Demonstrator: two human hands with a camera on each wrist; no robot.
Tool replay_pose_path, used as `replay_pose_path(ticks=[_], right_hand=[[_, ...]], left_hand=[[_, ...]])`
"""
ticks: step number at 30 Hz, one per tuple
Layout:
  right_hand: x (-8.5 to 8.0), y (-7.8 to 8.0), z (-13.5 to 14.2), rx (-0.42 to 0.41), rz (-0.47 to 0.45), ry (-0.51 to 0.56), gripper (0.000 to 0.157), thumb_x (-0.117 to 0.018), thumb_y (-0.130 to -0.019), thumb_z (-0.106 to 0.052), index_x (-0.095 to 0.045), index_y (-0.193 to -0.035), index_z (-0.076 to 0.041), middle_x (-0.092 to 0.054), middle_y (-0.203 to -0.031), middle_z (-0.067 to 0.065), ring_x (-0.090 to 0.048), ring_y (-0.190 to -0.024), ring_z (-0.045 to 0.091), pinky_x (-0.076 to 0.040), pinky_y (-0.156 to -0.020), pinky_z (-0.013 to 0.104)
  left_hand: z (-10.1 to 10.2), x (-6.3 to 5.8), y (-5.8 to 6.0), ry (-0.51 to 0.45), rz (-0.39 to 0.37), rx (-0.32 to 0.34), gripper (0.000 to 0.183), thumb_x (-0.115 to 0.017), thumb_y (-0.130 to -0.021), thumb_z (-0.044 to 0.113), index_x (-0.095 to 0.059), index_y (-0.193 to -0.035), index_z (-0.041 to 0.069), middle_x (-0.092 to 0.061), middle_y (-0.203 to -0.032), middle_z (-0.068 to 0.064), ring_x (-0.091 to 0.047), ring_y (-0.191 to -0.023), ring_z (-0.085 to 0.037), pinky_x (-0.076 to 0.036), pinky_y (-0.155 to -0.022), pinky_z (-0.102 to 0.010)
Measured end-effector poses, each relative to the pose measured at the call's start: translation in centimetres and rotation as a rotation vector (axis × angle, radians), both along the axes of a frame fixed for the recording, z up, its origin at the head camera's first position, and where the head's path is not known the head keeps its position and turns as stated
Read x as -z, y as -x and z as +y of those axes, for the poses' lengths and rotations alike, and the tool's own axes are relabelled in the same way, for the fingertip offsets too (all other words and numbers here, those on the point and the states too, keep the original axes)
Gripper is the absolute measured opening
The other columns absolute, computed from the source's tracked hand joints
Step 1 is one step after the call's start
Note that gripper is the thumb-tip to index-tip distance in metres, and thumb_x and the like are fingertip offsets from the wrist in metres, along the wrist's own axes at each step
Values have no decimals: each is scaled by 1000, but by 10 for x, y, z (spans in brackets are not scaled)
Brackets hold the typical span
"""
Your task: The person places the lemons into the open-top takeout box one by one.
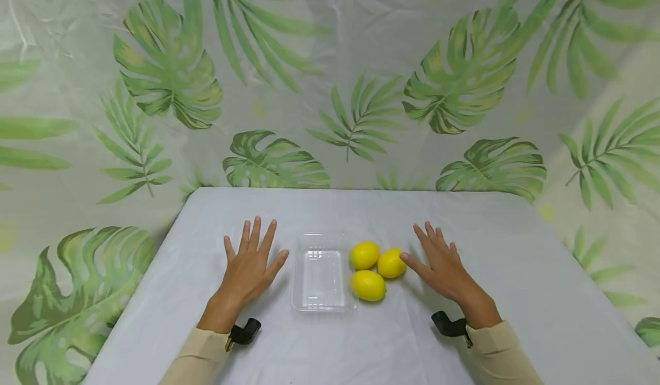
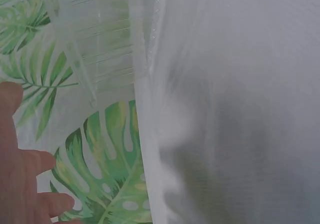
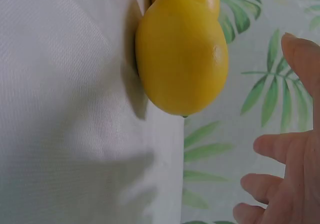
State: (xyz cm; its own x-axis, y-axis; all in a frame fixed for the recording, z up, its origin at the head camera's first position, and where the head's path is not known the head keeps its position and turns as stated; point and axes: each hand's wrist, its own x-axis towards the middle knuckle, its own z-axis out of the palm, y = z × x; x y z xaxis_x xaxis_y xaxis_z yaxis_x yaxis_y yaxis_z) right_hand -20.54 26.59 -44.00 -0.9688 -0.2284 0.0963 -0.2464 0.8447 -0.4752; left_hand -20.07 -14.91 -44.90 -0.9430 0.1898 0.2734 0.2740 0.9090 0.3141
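Note:
A clear plastic container point(image 1: 323, 307) lies in the middle of the white table, its bottom and low walls see-through. Against its right side sit three yellow lemons point(image 1: 368, 286), grouped close together; one lemon point(image 3: 182, 54) looms large in the right wrist view. To the left of the container, my left hand point(image 1: 250, 270) is held with fingers spread and holds nothing. My right hand point(image 1: 442, 266) is spread likewise on the right, its thumb overlapping the edge of the rightmost lemon point(image 1: 391, 263) in the head view; whether it touches cannot be told.
A white cloth covers the table point(image 1: 319, 356). Behind and around it hangs a pale sheet point(image 1: 371, 47) printed with green leaves. Each wrist wears a small black camera point(image 1: 245, 332), and both sleeves are beige.

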Motion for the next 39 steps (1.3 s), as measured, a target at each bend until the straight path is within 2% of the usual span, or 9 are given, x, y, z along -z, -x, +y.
replay_pose_path(ticks=[7, 13, 22, 26, 29, 33, 39], right_hand=[[-2, 0, -2, -38, -20, 81, 82, -52, -94, -55, -17, -156, -14, -6, -160, 17, 1, -146, 39, -3, -110, 68], [-2, 0, -1, -72, -72, 149, 79, -53, -93, -56, -19, -155, -22, -15, -160, 11, -11, -146, 38, -16, -111, 66], [1, 5, 3, -157, -65, 229, 69, -62, -90, -49, -36, -150, -26, -36, -152, 9, -39, -133, 43, -35, -105, 61], [3, 11, 2, -232, -59, 292, 62, -66, -90, -40, -43, -145, -24, -42, -149, 8, -41, -133, 38, -38, -105, 55], [5, 17, 1, -273, -59, 317, 58, -67, -90, -35, -47, -143, -21, -46, -145, 7, -40, -136, 31, -40, -105, 53], [8, 20, 2, -288, -91, 355, 55, -68, -90, -33, -50, -140, -18, -49, -143, 7, -41, -134, 31, -39, -104, 54], [13, 24, 0, -332, -128, 421, 52, -69, -90, -26, -52, -139, -17, -49, -142, 12, -41, -134, 31, -37, -105, 55]], left_hand=[[4, 1, 3, -127, 43, 36, 73, -36, -99, 56, -18, -155, 13, -17, -158, -19, -11, -146, -36, -10, -109, -69], [12, 4, -2, -327, -23, 72, 74, -39, -100, 52, -14, -155, 9, -18, -159, -14, -19, -145, -34, -22, -114, -56], [24, 13, -10, -497, -120, 135, 72, -38, -101, 48, -10, -156, 10, -17, -159, -12, -18, -145, -30, -19, -116, -52], [29, 16, -13, -576, -168, 143, 70, -41, -101, 46, -10, -156, 15, -17, -159, -9, -17, -145, -28, -19, -116, -51], [34, 17, -13, -638, -188, 140, 70, -47, -101, 39, -12, -156, 15, -19, -159, -10, -26, -142, -32, -26, -114, -51], [38, 20, -14, -719, -212, 162, 71, -54, -99, 28, -13, -155, 11, -18, -159, -10, -29, -141, -34, -34, -110, -48], [38, 26, -17, -820, -238, 193, 70, -56, -98, 17, -16, -155, 10, -17, -160, -11, -23, -144, -31, -31, -111, -46]])
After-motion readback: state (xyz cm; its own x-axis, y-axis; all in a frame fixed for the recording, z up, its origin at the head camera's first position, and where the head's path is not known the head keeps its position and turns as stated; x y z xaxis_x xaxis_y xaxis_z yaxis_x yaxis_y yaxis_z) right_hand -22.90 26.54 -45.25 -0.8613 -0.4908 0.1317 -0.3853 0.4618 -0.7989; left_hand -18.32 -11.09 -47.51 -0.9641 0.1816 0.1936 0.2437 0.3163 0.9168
